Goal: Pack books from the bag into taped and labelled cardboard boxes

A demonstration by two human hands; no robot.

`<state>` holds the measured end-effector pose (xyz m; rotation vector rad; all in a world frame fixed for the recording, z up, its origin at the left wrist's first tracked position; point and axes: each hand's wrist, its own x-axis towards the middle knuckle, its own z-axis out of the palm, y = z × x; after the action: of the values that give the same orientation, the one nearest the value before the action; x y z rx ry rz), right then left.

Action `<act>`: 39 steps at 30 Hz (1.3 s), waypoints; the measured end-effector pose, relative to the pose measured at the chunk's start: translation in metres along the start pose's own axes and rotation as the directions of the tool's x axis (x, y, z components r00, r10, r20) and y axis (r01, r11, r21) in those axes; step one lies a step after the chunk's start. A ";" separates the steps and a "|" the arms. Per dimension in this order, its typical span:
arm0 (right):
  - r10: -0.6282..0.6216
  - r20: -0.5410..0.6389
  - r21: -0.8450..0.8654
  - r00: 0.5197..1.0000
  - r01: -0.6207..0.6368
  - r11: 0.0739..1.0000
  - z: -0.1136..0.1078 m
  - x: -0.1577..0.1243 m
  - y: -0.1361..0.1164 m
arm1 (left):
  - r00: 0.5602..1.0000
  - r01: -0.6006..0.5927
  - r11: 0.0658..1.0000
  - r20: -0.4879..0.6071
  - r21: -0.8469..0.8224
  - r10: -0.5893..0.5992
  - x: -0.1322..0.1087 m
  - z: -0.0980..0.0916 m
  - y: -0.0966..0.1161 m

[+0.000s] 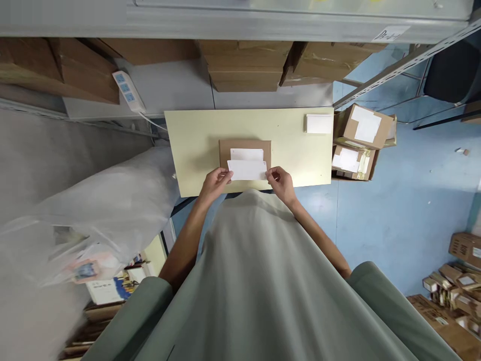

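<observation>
A white paper label [247, 170] is stretched flat between my hands, over the near part of a brown cardboard box [224, 148]. My left hand [217, 181] pinches its left end, and my right hand [279, 181] pinches the right end. Just behind it, another white label [247, 154] lies on the box top, partly covered by the held one. Whether the held label touches the box, I cannot tell. The box rests on a pale yellow table [195, 130].
A stack of white labels [319, 123] lies at the table's back right corner. Labelled boxes [363, 126] stand against the right edge. A large plastic bag [112, 195] bulges at the left. Behind, a power strip [129, 92] and cartons [244, 65] sit under a metal shelf [240, 22].
</observation>
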<state>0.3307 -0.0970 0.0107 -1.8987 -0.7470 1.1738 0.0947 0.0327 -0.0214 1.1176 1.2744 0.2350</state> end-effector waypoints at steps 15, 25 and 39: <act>0.167 -0.092 -0.371 0.982 -0.190 0.909 0.029 0.074 0.033 | 0.996 0.005 0.807 -0.077 0.591 0.050 0.066 0.003 0.007; 0.210 -0.096 -0.551 0.973 -0.228 0.803 0.037 0.077 0.021 | 0.989 0.031 0.758 -0.129 0.652 0.071 0.072 0.010 0.008; 0.245 -0.098 -0.633 0.965 -0.251 0.733 0.042 0.075 0.010 | 0.987 0.065 0.712 -0.149 0.699 0.056 0.070 0.015 0.015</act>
<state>0.3232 -0.0304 -0.0444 -2.6444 -1.0057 1.1524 0.1379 0.0800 -0.0563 1.7775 1.5664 -0.2044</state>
